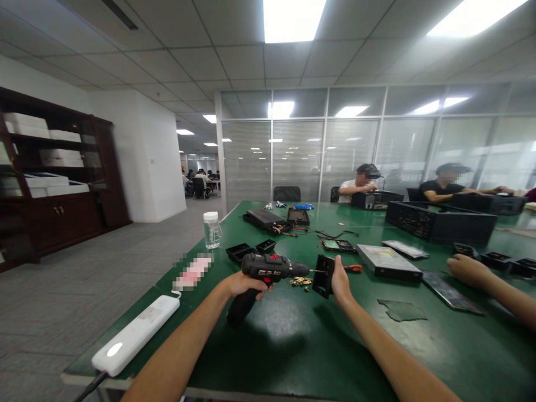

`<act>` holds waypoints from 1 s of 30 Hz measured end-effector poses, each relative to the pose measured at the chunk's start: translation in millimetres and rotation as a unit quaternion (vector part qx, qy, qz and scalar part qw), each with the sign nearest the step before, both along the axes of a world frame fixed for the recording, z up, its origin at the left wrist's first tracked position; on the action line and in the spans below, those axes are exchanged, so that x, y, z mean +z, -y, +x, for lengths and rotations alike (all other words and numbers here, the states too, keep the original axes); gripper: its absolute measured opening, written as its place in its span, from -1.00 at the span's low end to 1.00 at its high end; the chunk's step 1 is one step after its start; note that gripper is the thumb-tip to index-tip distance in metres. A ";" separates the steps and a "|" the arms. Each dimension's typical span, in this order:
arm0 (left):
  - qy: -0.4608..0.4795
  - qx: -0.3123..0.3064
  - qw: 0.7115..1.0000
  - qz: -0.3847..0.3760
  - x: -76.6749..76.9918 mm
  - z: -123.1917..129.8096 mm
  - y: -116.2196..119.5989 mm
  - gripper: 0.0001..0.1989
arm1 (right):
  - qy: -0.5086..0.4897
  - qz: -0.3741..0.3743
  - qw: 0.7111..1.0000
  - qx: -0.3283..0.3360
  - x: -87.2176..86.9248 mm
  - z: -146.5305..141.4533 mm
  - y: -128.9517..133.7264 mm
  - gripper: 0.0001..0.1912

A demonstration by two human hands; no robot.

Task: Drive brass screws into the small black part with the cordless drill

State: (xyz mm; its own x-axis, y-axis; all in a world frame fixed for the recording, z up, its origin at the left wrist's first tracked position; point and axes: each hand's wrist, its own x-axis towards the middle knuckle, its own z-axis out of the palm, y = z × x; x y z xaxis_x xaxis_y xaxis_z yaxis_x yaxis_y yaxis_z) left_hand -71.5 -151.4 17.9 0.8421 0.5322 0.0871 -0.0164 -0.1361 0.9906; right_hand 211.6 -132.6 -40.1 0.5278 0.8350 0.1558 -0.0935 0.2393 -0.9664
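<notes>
My left hand [247, 285] is wrapped round the grip of a black cordless drill [268, 268] with red details. Its bit points right, and the tip meets or nearly meets a black plastic housing [322, 277]. That housing is held upright by my right hand [340, 281], closed on its right side. Small brass-coloured metal pieces [300, 281] lie on the table below the bit. Behind my right hand rests a screwdriver with an orange-and-black handle [355, 268]. More black plastic housings [239, 252] lie behind the drill.
A white power strip [138, 334] and a clear bottle [212, 231] stand along the left edge of the green table [259, 363]. An optical drive [389, 262] and a black computer case [439, 223] sit to the right. A co-worker's hand [469, 272] reaches in from the right.
</notes>
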 end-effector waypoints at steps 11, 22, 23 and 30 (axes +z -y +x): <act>-0.003 0.008 1.000 0.016 -3.7 -1.9 -3.4 -0.76 | 0.015 0.004 1.000 -0.010 -1.7 1.1 -1.5 -0.43; -0.002 0.006 1.000 -0.002 -0.3 -0.5 -1.2 -0.74 | 0.009 -0.005 1.000 -0.009 -2.6 1.4 -1.2 -0.44; -0.004 0.009 1.000 -0.001 -0.5 -0.6 -1.4 -0.74 | 0.009 -0.006 1.000 -0.012 -2.6 1.3 -1.4 -0.44; -0.004 0.005 1.000 0.002 0.3 -1.1 -1.3 -0.73 | 0.003 0.001 1.000 -0.005 -0.6 -0.8 -0.3 -0.42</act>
